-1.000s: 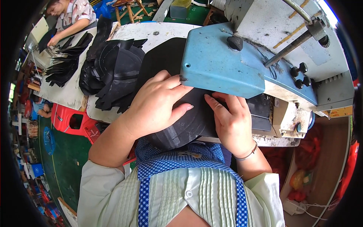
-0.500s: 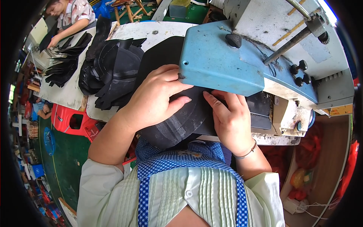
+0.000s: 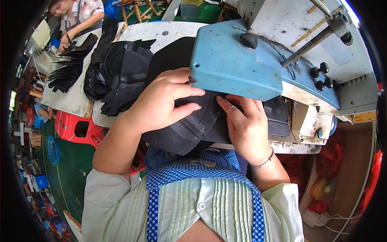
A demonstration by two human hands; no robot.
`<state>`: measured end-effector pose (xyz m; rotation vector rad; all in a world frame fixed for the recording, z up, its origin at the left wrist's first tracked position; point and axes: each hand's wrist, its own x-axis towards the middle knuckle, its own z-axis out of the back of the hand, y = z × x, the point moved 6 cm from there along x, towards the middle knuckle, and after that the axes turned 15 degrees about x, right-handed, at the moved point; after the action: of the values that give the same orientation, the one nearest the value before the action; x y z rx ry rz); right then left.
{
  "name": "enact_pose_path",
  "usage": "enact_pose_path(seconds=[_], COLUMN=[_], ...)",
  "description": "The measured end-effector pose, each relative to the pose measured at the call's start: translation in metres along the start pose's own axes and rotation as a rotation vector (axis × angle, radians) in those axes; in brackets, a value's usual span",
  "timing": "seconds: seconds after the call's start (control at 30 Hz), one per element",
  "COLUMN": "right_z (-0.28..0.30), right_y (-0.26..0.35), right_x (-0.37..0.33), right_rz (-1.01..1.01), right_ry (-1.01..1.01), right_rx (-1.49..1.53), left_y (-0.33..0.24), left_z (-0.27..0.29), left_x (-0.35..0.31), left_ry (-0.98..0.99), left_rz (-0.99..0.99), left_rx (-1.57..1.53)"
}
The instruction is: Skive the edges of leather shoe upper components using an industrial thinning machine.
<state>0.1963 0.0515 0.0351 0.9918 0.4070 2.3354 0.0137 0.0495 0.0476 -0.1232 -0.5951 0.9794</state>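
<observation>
A black curved sheet piece, perhaps leather or fabric (image 3: 173, 138), lies under the blue head (image 3: 234, 60) of what looks like a sewing machine. Across its left part, my left hand (image 3: 161, 101) rests palm down, thumb and forefinger stretched out and apart; its other fingertips go out of sight by the blue cover. My right hand (image 3: 248, 127) touches the piece from the right, fingers bent but spread, some tips hidden beneath the cover. The needle area cannot be seen. The near edge of the piece overhangs toward my blue checked apron (image 3: 193, 165).
Left of the machine lies a heap of black cut pieces (image 3: 125, 72), with another stack (image 3: 72, 64) farther left. A red plastic stool (image 3: 76, 127) stands below the table (image 3: 173, 30). Another person (image 3: 80, 24) works at the far left. Black knobs (image 3: 319, 76) project from the machine.
The black piece has turned slightly, its near edge shifting left and a little away from me. My left hand moved slightly left with it; my right hand stays nearly still. The other person's hand shifted.
</observation>
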Motion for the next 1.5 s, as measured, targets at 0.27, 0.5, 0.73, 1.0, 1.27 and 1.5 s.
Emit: enact_pose_path(seconds=[0.27,0.5,0.73,1.0,1.27,1.5], right_z=[-0.001,-0.002,0.001,-0.001,0.0,-0.001], right_y=[-0.001,-0.001,-0.001,-0.001,0.001,0.001], right_x=[-0.001,0.0,0.0,0.0,0.002,0.003], right_rz=[-0.007,0.006,-0.025,-0.014,0.008,0.003], right_ry=[0.006,0.008,-0.011,-0.021,-0.031,-0.018], right_rx=[-0.006,-0.017,0.002,0.003,0.007,-0.003], left_y=[0.01,0.01,0.004,0.0,0.0,0.002], left_z=[-0.003,-0.004,-0.007,-0.013,-0.017,-0.02], left_x=[-0.011,-0.013,-0.013,-0.013,-0.008,-0.002], left_ry=[0.082,0.088,0.11,0.055,-0.004,0.026], left_rz=[0.044,0.029,0.005,0.029,0.06,0.073], left_rx=[0.03,0.012,0.016,0.083,0.159,0.258])
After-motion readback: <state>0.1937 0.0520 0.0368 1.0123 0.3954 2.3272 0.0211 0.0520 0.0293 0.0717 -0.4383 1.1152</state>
